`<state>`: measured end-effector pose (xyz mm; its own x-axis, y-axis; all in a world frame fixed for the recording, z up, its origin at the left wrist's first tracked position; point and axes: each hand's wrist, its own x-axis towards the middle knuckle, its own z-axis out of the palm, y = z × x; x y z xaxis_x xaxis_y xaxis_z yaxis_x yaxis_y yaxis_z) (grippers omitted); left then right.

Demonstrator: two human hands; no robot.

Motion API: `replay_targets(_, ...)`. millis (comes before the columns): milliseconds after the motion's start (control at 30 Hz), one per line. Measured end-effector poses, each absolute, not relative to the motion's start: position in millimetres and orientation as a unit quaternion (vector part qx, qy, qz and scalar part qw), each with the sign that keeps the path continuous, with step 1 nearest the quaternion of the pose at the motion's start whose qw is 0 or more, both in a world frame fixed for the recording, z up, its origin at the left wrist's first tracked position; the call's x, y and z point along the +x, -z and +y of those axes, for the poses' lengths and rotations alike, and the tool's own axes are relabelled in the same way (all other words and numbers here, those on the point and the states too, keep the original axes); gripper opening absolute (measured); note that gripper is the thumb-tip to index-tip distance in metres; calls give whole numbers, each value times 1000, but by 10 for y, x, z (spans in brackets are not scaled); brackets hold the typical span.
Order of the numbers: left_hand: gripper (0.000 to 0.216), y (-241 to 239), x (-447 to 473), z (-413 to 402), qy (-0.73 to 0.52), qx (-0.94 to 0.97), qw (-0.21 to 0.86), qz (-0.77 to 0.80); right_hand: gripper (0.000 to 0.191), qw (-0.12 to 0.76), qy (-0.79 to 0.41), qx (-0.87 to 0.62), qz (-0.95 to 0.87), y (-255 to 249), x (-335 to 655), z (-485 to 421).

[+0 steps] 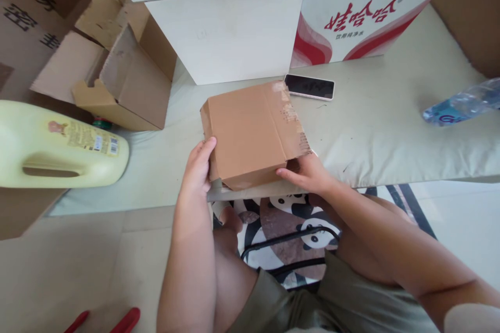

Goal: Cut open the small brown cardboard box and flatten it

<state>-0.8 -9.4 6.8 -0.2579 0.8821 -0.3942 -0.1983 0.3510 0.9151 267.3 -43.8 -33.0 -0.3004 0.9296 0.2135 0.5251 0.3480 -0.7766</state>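
Note:
A small closed brown cardboard box (250,130) with torn tape along its right side rests on a pale cushioned surface (390,130), near its front edge. My left hand (198,166) grips the box's near left corner, thumb on the top face. At the near right corner, my right hand (308,173) holds the box, fingers under the front edge.
An open empty carton (125,83) and a yellow jug (58,148) lie to the left. Large white boxes (230,31) and a red-printed carton (359,15) stand behind. A phone (309,86) and a water bottle (464,103) lie to the right. Red handles (125,321) lie on the floor.

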Motion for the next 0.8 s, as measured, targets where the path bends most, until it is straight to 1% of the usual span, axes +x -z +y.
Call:
replay_targets(133,50,-41,-26,-95,-494,269,555,612,65,337,-302,-487,-747,316,2674,-441)
replay_targets(300,53,-3,-52,-104,-472,263,585,605,64,317,-309,-492,-749,320,2686,-444)
replay_targets(633,54,-14,-39,-101,-473,273,582,603,64,316,-307,-490,-752,312,2684,-448)
replay_targets(800,54,-10,-41,-91,-473,271,578,607,58,302,-309,-498,-752,311,2688,-451)
